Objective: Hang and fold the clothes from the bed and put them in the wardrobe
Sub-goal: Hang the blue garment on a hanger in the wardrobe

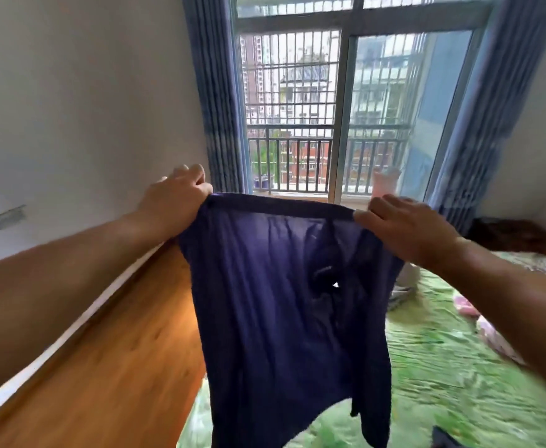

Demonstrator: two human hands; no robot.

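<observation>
Wooden floor [110,360] runs along the white wall at left. Left hand [174,202], fingers curled closed, pinches the left end of the top hem of a dark purple garment [284,305]. The garment hangs stretched between both hands, in the air above the left edge of the bed [443,383], its lower part draping down. Right hand [407,227] grips the right end of the hem, thumb against the fabric, fingers bent over it. Pink clothing [468,308] lies on the green bedcover toward the bed's right side. No containers visible.
</observation>
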